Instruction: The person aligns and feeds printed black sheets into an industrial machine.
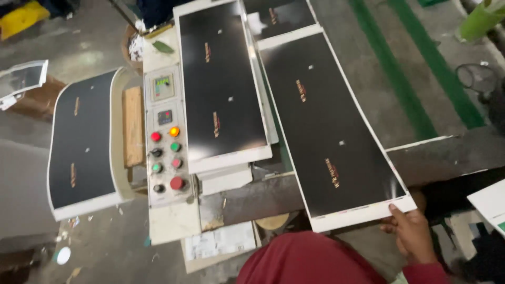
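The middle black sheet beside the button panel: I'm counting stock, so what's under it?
Under the middle black sheet, white edges of more sheets stick out at the near end. How many, and their printed faces, are covered.

Control panel (165,139) with coloured buttons; wooden block (133,126); green floor stripes (415,68).

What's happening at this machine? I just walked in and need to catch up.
A person in a red sleeve holds the near right corner of a long black printed sheet with the right hand; it lies slanted beside the machine. Another black sheet rests on a stack on the machine bed, and a third lies on the left-side table. The control panel shows coloured buttons, one glowing orange. The left hand is out of view.
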